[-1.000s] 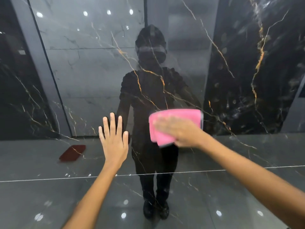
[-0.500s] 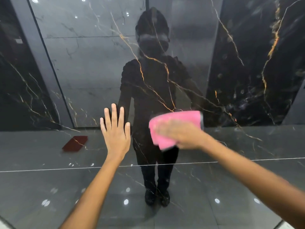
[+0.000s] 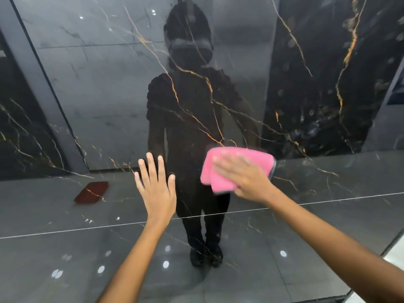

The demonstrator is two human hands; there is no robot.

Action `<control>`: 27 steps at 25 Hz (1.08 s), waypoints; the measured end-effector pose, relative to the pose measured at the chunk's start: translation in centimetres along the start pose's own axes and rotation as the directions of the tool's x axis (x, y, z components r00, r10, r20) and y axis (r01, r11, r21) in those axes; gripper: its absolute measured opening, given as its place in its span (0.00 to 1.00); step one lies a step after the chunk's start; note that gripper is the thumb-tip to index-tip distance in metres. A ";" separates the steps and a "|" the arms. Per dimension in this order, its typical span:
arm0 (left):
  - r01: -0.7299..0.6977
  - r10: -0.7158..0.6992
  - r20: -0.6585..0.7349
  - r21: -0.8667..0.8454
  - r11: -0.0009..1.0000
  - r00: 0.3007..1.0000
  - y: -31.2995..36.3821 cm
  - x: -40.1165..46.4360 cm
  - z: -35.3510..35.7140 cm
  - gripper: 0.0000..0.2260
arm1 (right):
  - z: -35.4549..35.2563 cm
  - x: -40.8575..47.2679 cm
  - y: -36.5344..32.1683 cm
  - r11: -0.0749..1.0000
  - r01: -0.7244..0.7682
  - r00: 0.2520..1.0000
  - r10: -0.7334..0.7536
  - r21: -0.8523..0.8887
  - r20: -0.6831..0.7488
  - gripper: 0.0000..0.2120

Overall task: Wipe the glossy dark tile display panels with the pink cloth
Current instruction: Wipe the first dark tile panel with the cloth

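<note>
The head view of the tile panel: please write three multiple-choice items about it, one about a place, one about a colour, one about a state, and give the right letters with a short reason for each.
1. Where is the pink cloth in relation to the left hand?
A. To its right
B. To its left
C. Directly under it

2. What colour are the brightest veins running through the glossy dark tile panel?
A. Green
B. Orange-gold
C. Blue

3. How does the right hand lie on the cloth?
A. Clenched as a fist round a bunched cloth
B. Hanging away from it
C. Flat, with straight fingers pressing it to the panel

Answers:
1 A: the cloth lies to the right of the left hand, apart from it.
2 B: the veins glow orange-gold on the dark surface.
3 C: the fingers spread straight over the folded cloth.
</note>
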State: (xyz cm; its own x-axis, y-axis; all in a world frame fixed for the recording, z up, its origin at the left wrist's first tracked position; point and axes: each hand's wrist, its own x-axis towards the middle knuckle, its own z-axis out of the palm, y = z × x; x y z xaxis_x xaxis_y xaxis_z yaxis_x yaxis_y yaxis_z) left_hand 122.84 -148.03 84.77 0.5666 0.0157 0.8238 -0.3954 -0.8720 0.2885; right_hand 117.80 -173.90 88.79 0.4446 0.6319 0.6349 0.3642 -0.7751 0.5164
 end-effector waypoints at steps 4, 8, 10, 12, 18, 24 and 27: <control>-0.026 0.026 -0.003 -0.001 1.000 1.000 -0.5 0.0 0.0 0.24 | 1.3 3.7 -4.0 0.994 -0.097 0.995 0.099 -0.049 0.026 0.38; -0.047 0.046 0.023 0.037 0.998 0.999 -0.9 -0.2 0.0 0.25 | 3.7 -4.6 -7.2 0.865 0.499 0.791 -0.433 -0.047 0.433 0.39; -0.075 0.074 0.026 0.052 0.996 0.997 -1.3 -0.7 0.3 0.26 | 2.1 -2.6 -3.6 0.955 0.294 0.934 -0.278 -0.042 0.223 0.38; -0.087 0.086 0.028 0.049 0.995 0.996 -1.5 -1.0 0.5 0.26 | -0.1 1.4 -1.3 0.988 -0.151 0.988 0.151 0.015 0.012 0.35; -0.071 0.070 0.025 0.032 0.997 0.997 -1.1 -1.0 0.8 0.27 | 4.7 -4.5 -8.1 0.892 0.428 0.826 -0.321 -0.144 0.464 0.43; 0.038 -0.035 0.056 -0.052 0.998 0.998 0.6 -1.5 0.9 0.27 | -1.7 -0.7 2.0 0.983 -0.128 0.992 0.128 -0.134 -0.005 0.39; 0.075 -0.072 0.067 -0.056 0.996 0.995 1.4 -1.8 0.9 0.28 | -2.2 1.9 1.6 0.875 -0.485 0.868 0.481 -0.002 -0.128 0.37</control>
State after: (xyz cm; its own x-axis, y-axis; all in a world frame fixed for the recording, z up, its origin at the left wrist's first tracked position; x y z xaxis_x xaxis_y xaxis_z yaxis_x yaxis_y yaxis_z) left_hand 121.94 -149.73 83.28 0.6405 0.0455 0.7666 -0.3911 -0.8398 0.3766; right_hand 117.42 -173.91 92.07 0.4560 0.1756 0.8725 0.1012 -0.9842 0.1452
